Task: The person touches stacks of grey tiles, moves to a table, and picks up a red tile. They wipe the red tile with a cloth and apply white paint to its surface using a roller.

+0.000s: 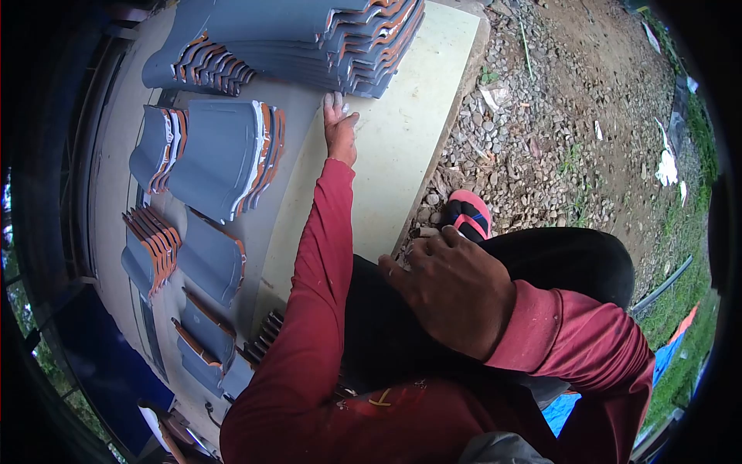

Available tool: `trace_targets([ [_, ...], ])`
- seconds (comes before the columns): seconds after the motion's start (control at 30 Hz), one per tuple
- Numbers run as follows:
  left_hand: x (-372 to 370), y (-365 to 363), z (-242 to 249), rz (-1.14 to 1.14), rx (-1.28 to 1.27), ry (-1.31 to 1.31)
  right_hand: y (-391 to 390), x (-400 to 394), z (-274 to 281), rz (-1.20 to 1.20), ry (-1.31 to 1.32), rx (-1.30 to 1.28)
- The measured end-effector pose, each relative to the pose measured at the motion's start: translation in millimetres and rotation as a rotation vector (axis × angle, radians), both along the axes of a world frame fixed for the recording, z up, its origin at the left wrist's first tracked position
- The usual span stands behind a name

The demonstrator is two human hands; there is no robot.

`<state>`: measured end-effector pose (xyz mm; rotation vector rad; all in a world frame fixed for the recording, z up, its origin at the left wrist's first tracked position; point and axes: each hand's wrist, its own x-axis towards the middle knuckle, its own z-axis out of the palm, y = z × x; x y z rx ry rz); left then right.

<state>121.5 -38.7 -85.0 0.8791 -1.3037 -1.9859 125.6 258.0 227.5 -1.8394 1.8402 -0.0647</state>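
My left hand (340,130) reaches forward, its fingers stretched toward the lower edge of a tall stack of grey roof tiles (270,35). The fingertips carry white powder and are at or very near the stack; firm contact cannot be made out. My right hand (452,290) is bent over my raised knee with the thumb apart from the fingers. Its palm is hidden, and I see nothing held in it. Left of my left arm lie a shorter pile of grey tiles (216,147) with orange and white broken edges and another tile pile (154,247).
A pale board (386,155) runs beneath my left arm. Gravel ground (541,116) lies to the right, with a pink-edged flip-flop (468,213) beside my knee. More tiles (205,332) stand at lower left. Blue sheeting (668,352) and grass are at far right.
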Motion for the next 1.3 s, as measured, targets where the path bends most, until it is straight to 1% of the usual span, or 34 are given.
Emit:
trace_targets([
  [0.07, 1.7, 2.1, 1.8, 0.083, 0.092, 0.032, -1.3, -0.8, 1.7, 0.027, 0.030, 0.027],
  [0.1, 2.4, 2.1, 1.8, 0.114, 0.078, 0.050, -2.7, -1.9, 3.8, 0.059, 0.047, 0.012],
  [0.17, 0.3, -0.8, 2.2, 0.243, 0.312, 0.180, -2.1, -3.2, 7.3, 0.043, 0.009, -0.026],
  [0.2, -0.1, -7.0, -8.9, 0.260, 0.305, 0.201, 0.1, -2.1, 1.1, 0.014, 0.031, -0.192],
  [0.27, -1.3, -14.7, -32.5, 0.186, 0.468, 0.381, -6.1, -5.9, 6.3, 0.047, 0.043, -0.158],
  [0.3, -6.3, -16.7, -30.3, 0.203, 0.463, 0.401, -9.7, -7.6, 8.5, 0.064, 0.042, -0.122],
  [0.37, -16.9, -17.8, -26.4, 0.151, 0.558, 0.328, -8.0, -8.8, 4.7, 0.090, 0.048, -0.150],
  [0.4, -18.2, -18.5, -22.5, 0.182, 0.525, 0.321, -6.6, -9.3, 4.1, 0.092, 0.041, -0.174],
  [0.43, -19.3, -18.7, -19.2, 0.196, 0.523, 0.338, -6.9, -10.0, 5.4, 0.111, 0.052, -0.174],
  [0.5, -14.9, -16.6, -12.5, 0.060, 0.530, 0.396, -6.9, -9.0, 7.0, 0.136, 0.005, -0.096],
  [0.53, -7.1, -13.7, -8.8, 0.079, 0.527, 0.398, -3.8, -9.0, 1.8, 0.154, 0.002, -0.096],
  [0.6, 5.2, -8.8, 4.3, 0.070, 0.465, 0.072, 2.6, -16.6, -11.3, 0.192, -0.096, -0.148],
  [0.63, 13.1, -9.3, -5.2, 0.085, 0.459, 0.082, 2.4, -19.8, -6.9, 0.210, -0.091, -0.152],
  [0.7, 46.7, -11.9, -25.7, -0.095, -0.044, -0.554, -5.5, -26.0, 7.5, 0.130, -0.068, -0.002],
  [0.73, 77.3, -5.7, -32.3, -0.129, -0.374, -0.691, -11.9, -28.5, 13.3, 0.103, -0.125, 0.057],
  [0.77, 112.5, 2.5, -36.6, -0.167, -0.706, -0.828, -17.9, -31.2, 13.7, 0.135, -0.126, 0.051],
  [0.83, 186.5, 8.0, -39.1, -0.159, -1.132, -0.739, -30.1, -38.2, 12.9, 0.111, -0.227, 0.000],
  [0.87, 216.8, 12.5, -38.0, -0.073, -1.185, -0.787, -38.9, -39.6, 9.9, 0.116, -0.251, -0.112],
  [0.9, 240.9, 18.5, -38.4, 0.012, -1.232, -0.835, -48.2, -40.8, 9.0, 0.136, -0.251, -0.111],
  [0.93, 259.1, 22.3, -43.3, 0.029, -1.222, -0.844, -58.9, -42.1, 8.6, 0.091, -0.276, -0.127],
  [0.97, 275.4, 25.6, -49.2, 0.092, -1.158, -0.974, -70.4, -42.9, 7.4, 0.048, -0.302, -0.140],
  [1.0, 287.2, 28.5, -51.5, 0.154, -1.086, -1.104, -82.2, -42.8, 4.4, 0.061, -0.278, -0.218],
  [1.03, 291.4, 31.3, -56.9, 0.174, -1.068, -1.122, -94.7, -43.9, -0.9, 0.089, -0.284, -0.211],
  [1.13, 286.3, 39.2, -69.2, 0.277, -1.097, -1.205, -127.6, -39.3, -15.3, -0.026, -0.404, -0.226],
  [1.17, 283.8, 33.8, -64.4, 0.288, -1.069, -1.212, -139.9, -40.1, -23.9, -0.006, -0.399, -0.206],
  [1.23, 291.0, 34.0, -53.8, 0.267, -1.028, -1.133, -156.6, -38.0, -45.5, -0.163, -0.553, -0.185],
  [1.27, 290.4, 34.1, -54.3, 0.244, -0.998, -1.176, -167.9, -32.7, -48.2, -0.334, -0.689, -0.075],
  [1.3, 287.9, 31.9, -55.6, 0.267, -0.976, -1.202, -183.8, -34.6, -60.4, -0.397, -0.800, -0.025],
])
